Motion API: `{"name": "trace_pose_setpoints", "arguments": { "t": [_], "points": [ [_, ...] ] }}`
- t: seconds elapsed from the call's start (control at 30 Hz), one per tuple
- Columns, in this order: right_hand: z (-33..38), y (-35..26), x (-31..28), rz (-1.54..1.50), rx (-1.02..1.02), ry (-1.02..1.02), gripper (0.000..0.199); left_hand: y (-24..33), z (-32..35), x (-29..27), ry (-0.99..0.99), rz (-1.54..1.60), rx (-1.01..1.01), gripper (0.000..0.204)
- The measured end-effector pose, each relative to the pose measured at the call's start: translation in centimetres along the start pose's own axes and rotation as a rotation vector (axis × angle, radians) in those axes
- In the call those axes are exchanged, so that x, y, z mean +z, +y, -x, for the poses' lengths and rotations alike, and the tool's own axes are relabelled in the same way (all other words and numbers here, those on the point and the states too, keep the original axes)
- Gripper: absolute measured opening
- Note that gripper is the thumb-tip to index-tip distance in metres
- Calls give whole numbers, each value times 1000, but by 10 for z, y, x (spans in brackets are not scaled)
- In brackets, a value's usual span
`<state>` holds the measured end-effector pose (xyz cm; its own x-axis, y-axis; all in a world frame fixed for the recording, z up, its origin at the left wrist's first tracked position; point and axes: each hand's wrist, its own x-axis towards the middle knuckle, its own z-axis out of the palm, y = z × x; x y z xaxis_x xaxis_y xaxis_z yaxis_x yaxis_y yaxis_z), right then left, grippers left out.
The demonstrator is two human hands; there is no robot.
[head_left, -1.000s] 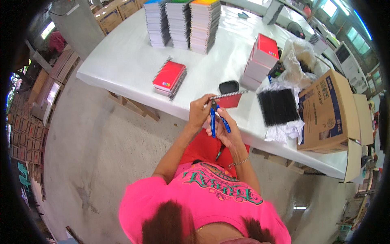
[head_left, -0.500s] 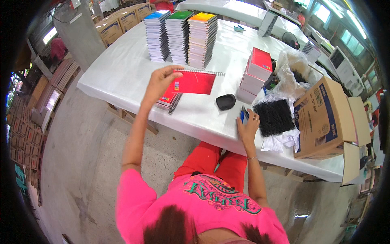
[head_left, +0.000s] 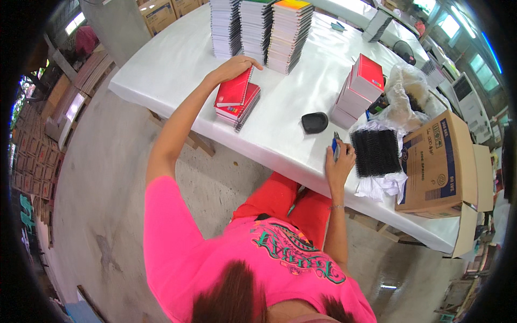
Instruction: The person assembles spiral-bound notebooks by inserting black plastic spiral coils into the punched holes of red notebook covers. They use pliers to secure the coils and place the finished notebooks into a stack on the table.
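Observation:
My left hand [head_left: 237,69] grips the spiral edge of a red notebook [head_left: 233,90] by its far end. The notebook lies at a slant over a low stack of red spiral notebooks [head_left: 240,112] near the table's left front edge. In my right hand [head_left: 340,162], close to the front edge, is a pair of blue-handled pliers [head_left: 335,145], pointing away from me. A black shallow dish [head_left: 314,123] sits left of the pliers. To the right of that hand lies a bundle of black spiral coils [head_left: 378,153] on crumpled white wrapping [head_left: 379,187].
Tall stacks of spiral notebooks [head_left: 288,40] stand at the back of the white table [head_left: 177,64]. Red-covered blocks [head_left: 358,89] are piled right of centre. An open cardboard box [head_left: 436,167] and a clear plastic bag [head_left: 404,89] occupy the right side.
My left hand has carried the red notebook left and onto the low stack, turning it from crosswise to lengthwise. My right hand stays by the coils with the pliers. The view has shifted slightly.

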<state>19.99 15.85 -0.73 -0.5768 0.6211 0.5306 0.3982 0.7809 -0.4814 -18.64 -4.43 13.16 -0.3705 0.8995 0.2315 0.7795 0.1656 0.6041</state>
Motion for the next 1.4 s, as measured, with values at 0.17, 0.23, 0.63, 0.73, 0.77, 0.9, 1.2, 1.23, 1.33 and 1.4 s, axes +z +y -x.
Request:
{"name": "trace_pose_setpoints", "arguments": {
  "t": [0.17,0.23,0.63,0.73,0.77,0.9,1.2,1.23,1.33,1.4],
  "points": [
    [-1,-1,-2,7,-7,6,37,-6,-5,26,-87,-134,114,46],
    [-1,-4,-3,-2,-14,1,37,-10,-1,34,-89,-148,46,46],
    [-1,-4,-4,-28,-17,-5,37,-26,-1,55,-24,-290,70,42],
    [0,-3,-3,-26,-18,-10,37,-22,3,62,-4,-332,54,42],
    [-1,-3,-3,-19,-22,-9,37,-21,4,62,1,-344,50,42],
    [-1,-3,-4,-6,-4,-23,38,-20,5,63,12,-320,52,41],
    [1,-2,-3,-13,-14,9,39,-23,4,66,7,-314,7,39],
    [1,-3,-2,-8,-20,15,39,-24,6,65,15,-321,3,39],
    [0,-1,-2,-33,-7,19,40,-19,5,65,6,-331,4,39],
    [0,-1,-2,-39,-2,17,40,-17,5,64,-3,-321,-12,39]
  ]
}}
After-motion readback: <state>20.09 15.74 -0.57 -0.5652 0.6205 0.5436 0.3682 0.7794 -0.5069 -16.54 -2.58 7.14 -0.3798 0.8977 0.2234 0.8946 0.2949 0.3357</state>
